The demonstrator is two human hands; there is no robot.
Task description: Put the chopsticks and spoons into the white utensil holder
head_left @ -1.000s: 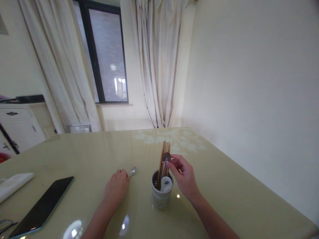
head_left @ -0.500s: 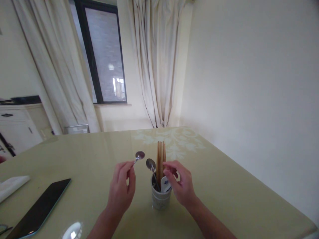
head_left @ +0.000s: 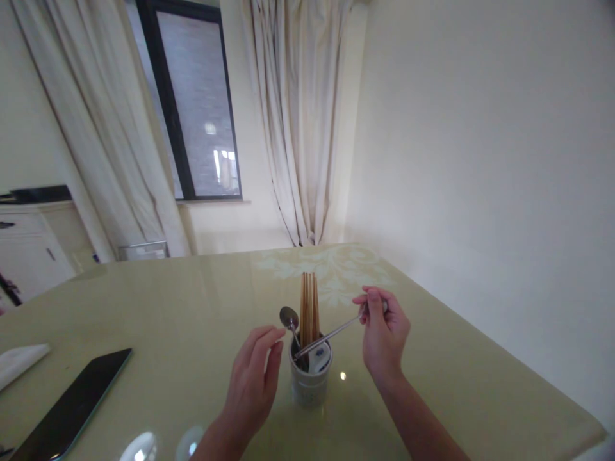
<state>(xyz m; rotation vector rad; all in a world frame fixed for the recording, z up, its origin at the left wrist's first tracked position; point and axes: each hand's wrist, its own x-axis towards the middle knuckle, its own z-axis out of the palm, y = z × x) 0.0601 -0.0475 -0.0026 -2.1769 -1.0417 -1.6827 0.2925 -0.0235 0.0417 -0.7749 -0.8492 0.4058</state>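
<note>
My right hand (head_left: 387, 333) is closed around the bowl end of a metal spoon (head_left: 336, 330). That spoon's long handle slants down to the left, its tip over the mouth of a grey cup (head_left: 310, 387). Just left of the cup is my left hand (head_left: 257, 368), fingers curved and a little apart from the thumb, holding nothing I can see. Its fingertips are close to a second metal spoon (head_left: 289, 317) standing bowl-up in the cup. Several wooden chopsticks (head_left: 309, 307) and a white spoon with a blue pattern (head_left: 319, 355) also stand in it.
On the table (head_left: 192, 307) to the left lie a black tablet-like slab (head_left: 74, 403) and a white object (head_left: 22, 363). A wall (head_left: 480, 192) runs along the right side. Curtains (head_left: 302, 128) and a window (head_left: 199, 102) are behind the table.
The metal spoon has passed from my left hand to my right, which has moved right and up, away from the chopsticks. My left hand has shifted right, closer to the cup.
</note>
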